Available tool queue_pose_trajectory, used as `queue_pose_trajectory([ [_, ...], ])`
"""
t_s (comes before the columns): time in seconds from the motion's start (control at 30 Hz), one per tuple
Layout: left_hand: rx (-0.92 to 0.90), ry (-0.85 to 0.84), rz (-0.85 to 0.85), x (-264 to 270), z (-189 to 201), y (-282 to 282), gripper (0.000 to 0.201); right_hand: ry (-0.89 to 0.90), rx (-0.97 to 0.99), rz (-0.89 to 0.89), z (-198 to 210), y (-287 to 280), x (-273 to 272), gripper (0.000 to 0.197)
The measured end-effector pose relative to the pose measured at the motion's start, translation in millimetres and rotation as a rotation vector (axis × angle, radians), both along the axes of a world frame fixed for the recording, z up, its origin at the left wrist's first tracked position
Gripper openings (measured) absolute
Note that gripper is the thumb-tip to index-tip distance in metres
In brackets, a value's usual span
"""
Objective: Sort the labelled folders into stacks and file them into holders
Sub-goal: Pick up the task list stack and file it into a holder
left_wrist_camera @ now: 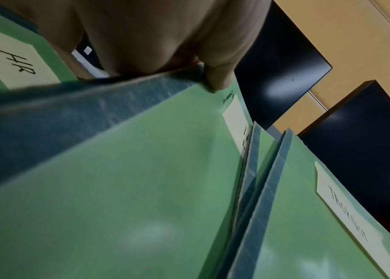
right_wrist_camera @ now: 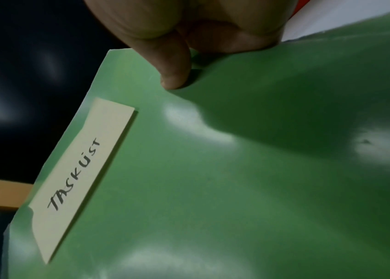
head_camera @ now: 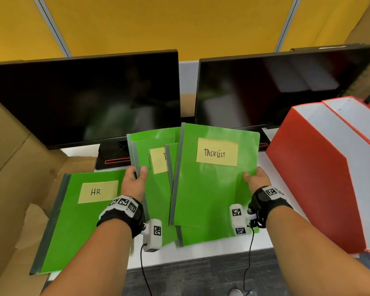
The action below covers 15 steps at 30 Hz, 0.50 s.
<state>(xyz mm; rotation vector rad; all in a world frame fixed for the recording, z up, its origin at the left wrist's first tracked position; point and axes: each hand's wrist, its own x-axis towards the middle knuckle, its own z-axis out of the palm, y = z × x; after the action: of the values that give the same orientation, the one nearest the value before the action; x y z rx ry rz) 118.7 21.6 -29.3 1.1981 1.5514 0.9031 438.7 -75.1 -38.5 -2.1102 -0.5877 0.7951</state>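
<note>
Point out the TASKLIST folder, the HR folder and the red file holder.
TASKLIST folder [head_camera: 209, 189]: head view, bare green cover below its label.
HR folder [head_camera: 77, 223]: head view, green cover.
red file holder [head_camera: 316, 178]: head view, red side wall.

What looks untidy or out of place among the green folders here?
The folders held by the left hand and right hand are fanned and askew, not squared. The TASKLIST folder overlaps the others; the HR folder lies flat.

A yellow note [head_camera: 216, 152] on the front green folder [head_camera: 212, 189] reads "TASKLIST". Another note [head_camera: 98, 191] on the green folder lying flat at left [head_camera: 73, 227] reads "HR". A third note [head_camera: 157, 160], on a folder behind [head_camera: 156, 189], is mostly covered and unreadable.
</note>
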Motion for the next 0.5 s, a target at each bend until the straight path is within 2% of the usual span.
queue_pose_trajectory([
  [0.1, 0.021, 0.037, 0.011, 0, 0, 0, 0.026, 0.013, 0.002, -0.020, 0, -1, 5, 0.028],
  [0.27, 0.018, 0.018, -0.009, 1, -2, 1, 0.026, 0.042, 0.045, -0.035, -1, 5, 1, 0.028],
  [0.4, 0.032, 0.031, -0.077, 9, -1, -2, 0.024, 0.108, 0.061, 0.023, -1, 15, -12, 0.024],
  [0.5, 0.026, 0.034, -0.053, 10, 2, -2, 0.025, 0.121, 0.051, 0.044, 4, 21, -15, 0.025],
])
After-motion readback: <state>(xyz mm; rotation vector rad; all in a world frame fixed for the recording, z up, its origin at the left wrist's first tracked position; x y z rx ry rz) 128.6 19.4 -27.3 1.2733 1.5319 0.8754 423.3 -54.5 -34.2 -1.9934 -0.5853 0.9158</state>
